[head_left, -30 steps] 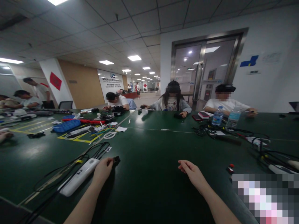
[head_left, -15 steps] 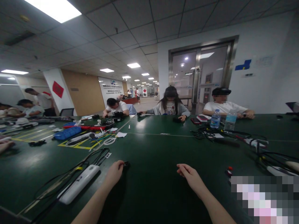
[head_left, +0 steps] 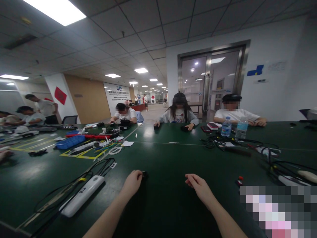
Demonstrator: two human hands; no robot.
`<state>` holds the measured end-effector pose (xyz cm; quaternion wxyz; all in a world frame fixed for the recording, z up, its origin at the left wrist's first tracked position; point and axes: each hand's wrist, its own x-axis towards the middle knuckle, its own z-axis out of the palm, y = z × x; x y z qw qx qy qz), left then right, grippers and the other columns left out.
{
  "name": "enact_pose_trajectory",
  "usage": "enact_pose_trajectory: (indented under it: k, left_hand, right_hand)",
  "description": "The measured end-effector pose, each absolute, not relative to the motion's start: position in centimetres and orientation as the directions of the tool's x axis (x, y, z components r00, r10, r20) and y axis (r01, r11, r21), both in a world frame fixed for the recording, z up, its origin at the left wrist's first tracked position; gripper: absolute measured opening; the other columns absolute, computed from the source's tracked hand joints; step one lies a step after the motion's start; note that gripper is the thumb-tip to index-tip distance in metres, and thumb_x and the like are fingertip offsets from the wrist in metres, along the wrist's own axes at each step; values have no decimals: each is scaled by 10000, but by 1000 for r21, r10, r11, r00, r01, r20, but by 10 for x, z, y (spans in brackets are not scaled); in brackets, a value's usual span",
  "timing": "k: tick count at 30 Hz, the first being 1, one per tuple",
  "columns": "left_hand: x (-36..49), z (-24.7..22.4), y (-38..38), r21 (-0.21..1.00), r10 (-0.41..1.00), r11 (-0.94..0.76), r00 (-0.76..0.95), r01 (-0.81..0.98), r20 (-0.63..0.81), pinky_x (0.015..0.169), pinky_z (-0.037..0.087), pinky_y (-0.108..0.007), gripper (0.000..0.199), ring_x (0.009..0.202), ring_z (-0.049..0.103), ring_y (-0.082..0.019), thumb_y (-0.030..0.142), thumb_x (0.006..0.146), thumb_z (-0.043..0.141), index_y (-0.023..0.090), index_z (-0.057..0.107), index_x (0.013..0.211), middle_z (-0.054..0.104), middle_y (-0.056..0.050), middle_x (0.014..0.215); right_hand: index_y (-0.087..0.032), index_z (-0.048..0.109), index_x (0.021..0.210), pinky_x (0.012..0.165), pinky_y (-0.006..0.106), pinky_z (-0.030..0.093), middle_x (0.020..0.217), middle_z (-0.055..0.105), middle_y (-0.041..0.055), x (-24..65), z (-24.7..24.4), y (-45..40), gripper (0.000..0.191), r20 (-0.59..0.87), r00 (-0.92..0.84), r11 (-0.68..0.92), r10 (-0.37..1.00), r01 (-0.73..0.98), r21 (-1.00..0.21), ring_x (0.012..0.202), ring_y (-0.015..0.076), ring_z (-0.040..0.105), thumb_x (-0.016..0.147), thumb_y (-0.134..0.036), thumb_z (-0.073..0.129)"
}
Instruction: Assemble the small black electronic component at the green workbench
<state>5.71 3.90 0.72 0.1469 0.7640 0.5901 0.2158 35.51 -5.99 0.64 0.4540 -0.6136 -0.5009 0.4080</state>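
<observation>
My left hand (head_left: 133, 182) is closed around a small dark object (head_left: 144, 174), whose end sticks out past the fingertips, over the green table (head_left: 163, 205). What the object is cannot be made out. To the right, my right hand (head_left: 198, 186) is held with its fingers curled and pressed together, thumb on top, and nothing shows in it. A gap of bare green surface lies between the two hands. Left of my left hand is a white power strip (head_left: 83, 196) marked 2.
Black cables (head_left: 61, 185) run beside the power strip. A blue tray (head_left: 70, 142) is farther left. Two bottles (head_left: 226, 127) and tangled cables (head_left: 223, 142) lie back right. A small red-topped object (head_left: 239, 180) is right of my right hand. A person (head_left: 178, 114) sits opposite.
My left hand has moved right with the small dark object, closer to my right hand. My right hand has barely moved. The person opposite has drawn one hand inward.
</observation>
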Motion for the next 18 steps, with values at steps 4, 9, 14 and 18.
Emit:
enact_pose_trajectory:
  k: [4,9,14,18]
  left_hand:
    - [109,8,23,548,919,-380,373,745,130,758,398,-242,243,844,536,-132,240,783,375,188,587,888,579,-42,933]
    - [165,17,-6,620,867,-429,492,657,79,780,398,-272,254,871,521,-147,217,783,375,188,597,901,572,-52,959]
    - [185,15,-23,708,822,-437,566,554,65,749,416,-266,257,848,515,-138,225,796,360,206,589,911,550,-37,980]
    - [182,7,-22,749,814,-441,572,495,100,772,410,-254,254,872,504,-128,232,809,350,205,579,915,543,-28,977]
  right_hand:
    - [-207,579,993,752,318,434,871,629,36,355,7,-60,332,-42,166,-83,985,248,-965,863,201,568,781,-406,418]
    - [-189,566,1022,779,313,429,882,631,42,354,9,-59,335,-12,172,-58,985,262,-963,887,200,569,749,-355,463]
    - [-207,572,1018,787,304,423,963,611,31,349,15,-63,333,27,94,-10,995,377,-926,913,193,553,694,-268,525]
    - [-248,604,965,766,327,418,998,588,20,341,22,-69,304,58,-5,52,998,524,-850,920,208,527,674,-330,576]
